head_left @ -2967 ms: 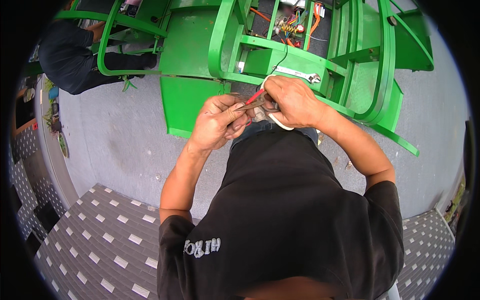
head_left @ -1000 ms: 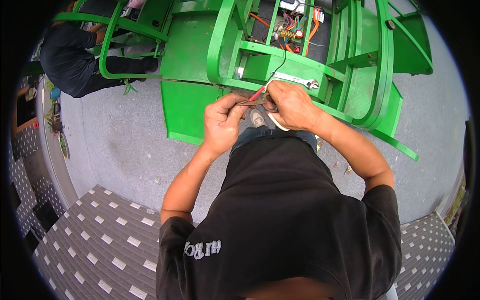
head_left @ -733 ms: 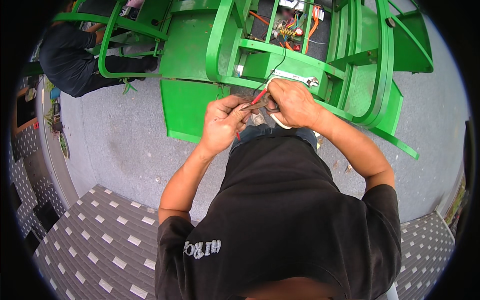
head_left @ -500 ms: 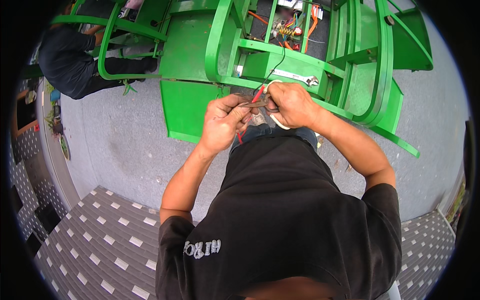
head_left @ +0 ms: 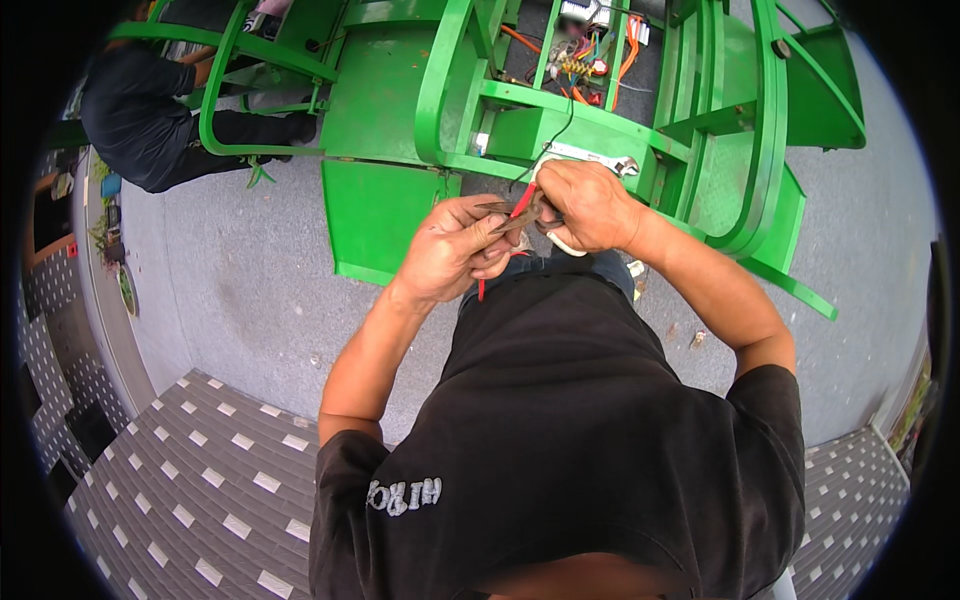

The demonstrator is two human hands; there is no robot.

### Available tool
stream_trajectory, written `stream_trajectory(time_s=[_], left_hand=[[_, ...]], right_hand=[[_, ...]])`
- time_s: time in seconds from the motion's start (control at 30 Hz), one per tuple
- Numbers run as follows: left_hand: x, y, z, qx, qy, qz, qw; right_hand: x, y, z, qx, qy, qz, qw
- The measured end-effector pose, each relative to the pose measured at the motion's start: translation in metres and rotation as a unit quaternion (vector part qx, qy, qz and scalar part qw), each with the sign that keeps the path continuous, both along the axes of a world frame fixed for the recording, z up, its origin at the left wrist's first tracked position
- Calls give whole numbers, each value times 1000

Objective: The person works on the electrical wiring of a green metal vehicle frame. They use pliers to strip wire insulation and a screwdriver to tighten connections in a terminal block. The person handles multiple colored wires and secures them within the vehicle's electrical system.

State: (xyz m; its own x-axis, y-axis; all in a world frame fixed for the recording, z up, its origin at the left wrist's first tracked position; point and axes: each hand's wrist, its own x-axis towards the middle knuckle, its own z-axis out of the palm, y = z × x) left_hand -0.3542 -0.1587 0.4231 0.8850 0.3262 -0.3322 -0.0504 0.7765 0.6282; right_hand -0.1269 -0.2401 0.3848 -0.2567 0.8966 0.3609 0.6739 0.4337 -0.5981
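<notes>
My right hand (head_left: 588,203) is closed around the white loop handles of a pair of scissors (head_left: 510,222). Their dark, worn blades point left and stand apart near my left fingertips. My left hand (head_left: 447,243) pinches a red wire-like strip (head_left: 523,199), which passes by the blades; its lower end hangs below the fingers. A thin black cable (head_left: 562,130) runs down from the machine toward the red strip. Exactly where the two meet is hard to make out. My fingers partly hide the strip.
Before me stands a green metal frame (head_left: 438,90) with a bay of coloured wires (head_left: 580,66). An adjustable wrench (head_left: 626,166) lies on its ledge, close to my right hand. Another person in dark clothes (head_left: 135,115) bends at the far left. Small debris (head_left: 699,338) lies on the grey floor.
The scissor blades have spread apart from nearly together. My left hand has shifted slightly down and left, and the hanging end of the red strip has swung.
</notes>
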Motion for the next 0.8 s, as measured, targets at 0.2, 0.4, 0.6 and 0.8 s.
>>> stream_trajectory(time_s=[0.2, 0.4, 0.6, 0.8], left_hand=[[9, -8, -4, 270, 91, 138, 948], [5, -11, -9, 357, 138, 172, 908], [0, -11, -4, 232, 117, 143, 955], [2, -12, 0, 198, 122, 117, 966]], right_hand=[[-9, -3, -5, -73, 20, -51, 996], [-17, 2, -1, -95, -3, -74, 993], [-10, 5, 7, -85, 4, -22, 996], [-9, -1, 3, -113, 2, -19, 993]])
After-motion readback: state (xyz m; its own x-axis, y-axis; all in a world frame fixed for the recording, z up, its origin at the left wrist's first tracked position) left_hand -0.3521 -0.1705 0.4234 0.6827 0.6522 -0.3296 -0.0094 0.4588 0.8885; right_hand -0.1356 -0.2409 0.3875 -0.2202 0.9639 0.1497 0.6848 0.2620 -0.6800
